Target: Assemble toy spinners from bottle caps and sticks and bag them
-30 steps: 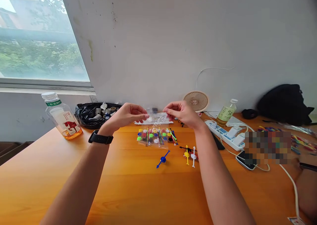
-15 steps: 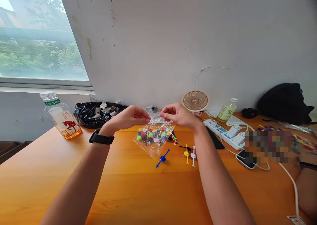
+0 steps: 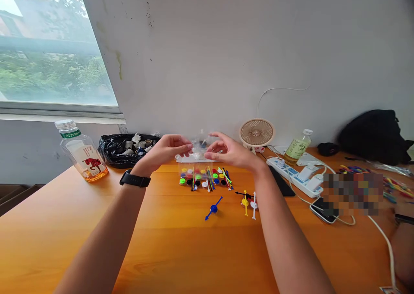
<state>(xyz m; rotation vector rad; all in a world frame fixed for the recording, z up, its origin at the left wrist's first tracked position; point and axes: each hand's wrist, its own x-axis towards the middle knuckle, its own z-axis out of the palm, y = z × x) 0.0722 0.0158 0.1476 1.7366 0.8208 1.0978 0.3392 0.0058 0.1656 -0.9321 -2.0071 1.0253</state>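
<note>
A clear plastic bag [image 3: 198, 151], crumpled and blurred, is between my two hands above the table. My left hand [image 3: 171, 149], with a black watch on its wrist, pinches the bag's left side. My right hand [image 3: 229, 151] has its index finger raised while the thumb and curled fingers close on the bag's right side. Below lie rows of colourful round pieces [image 3: 205, 184] and thin coloured arrows [image 3: 227, 178]. Closer to me, a blue arrow spinner [image 3: 214, 208] stands apart. A yellow spinner [image 3: 245, 203] and a white spinner [image 3: 254, 204] stand beside a black arrow [image 3: 243, 194].
At left stands a bottle [image 3: 87, 160] beside a black bag of scraps [image 3: 111, 151]. A small fan [image 3: 256, 132] is at the wall. On the right are a green-labelled bottle [image 3: 297, 147], a power strip [image 3: 293, 176], cables, a phone [image 3: 323, 210] and a black backpack [image 3: 371, 134].
The plastic bag has been drawn up and away from over the coloured pieces, which now show more plainly. My right fingers have spread and shifted on it.
</note>
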